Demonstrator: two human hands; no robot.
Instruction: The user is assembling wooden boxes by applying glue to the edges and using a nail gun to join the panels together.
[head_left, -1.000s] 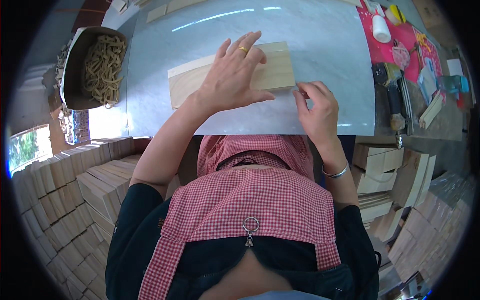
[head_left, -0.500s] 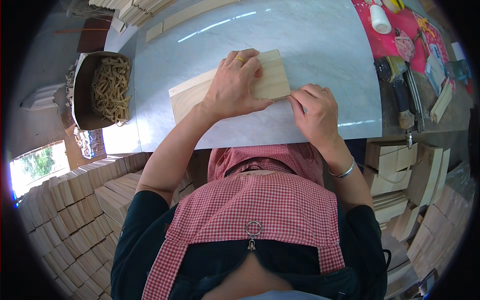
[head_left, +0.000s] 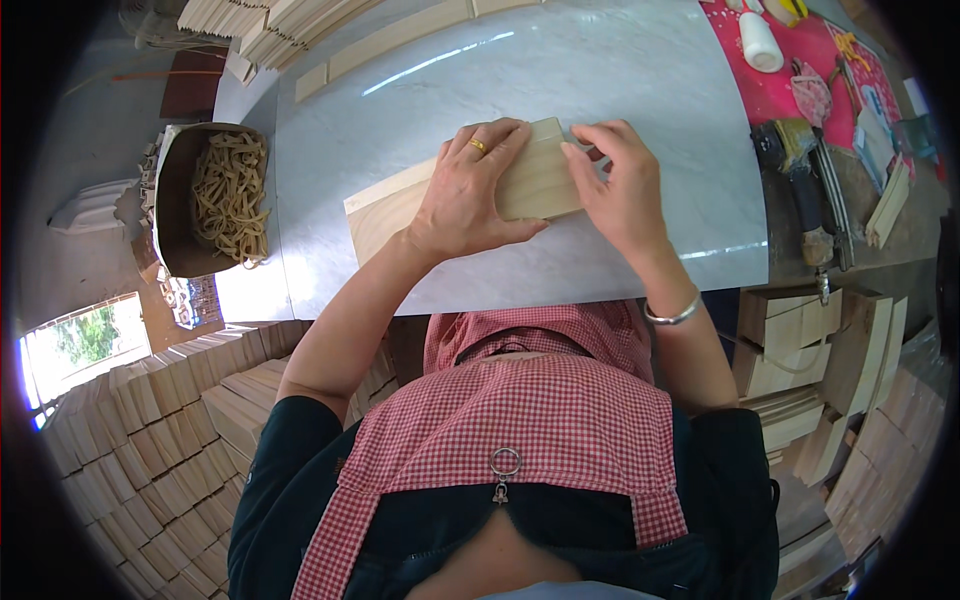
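A pale wooden board [head_left: 395,205] lies slanted on the grey marbled tabletop, with a narrow band along its far edge. My left hand [head_left: 470,190] grips it across the middle, fingers over the far edge and thumb along the near edge; a gold ring is on one finger. At the board's right end is my right hand [head_left: 622,180], fingers bent, the thumb and forefinger tips slightly apart by the far corner. I make out nothing between those tips. The palm side of the left hand is hidden.
At left stands an open box [head_left: 180,200] full of tan bands [head_left: 230,195]. Wooden strips [head_left: 265,30] are piled far left. A power drill [head_left: 805,200] and a white bottle [head_left: 760,45] lie at right. Stacked wood blocks [head_left: 150,430] flank me below the table.
My right hand has moved from the board's near right corner up along its end to the far corner, its pinch loosened. The left hand keeps its hold. The whole view has shifted slightly.
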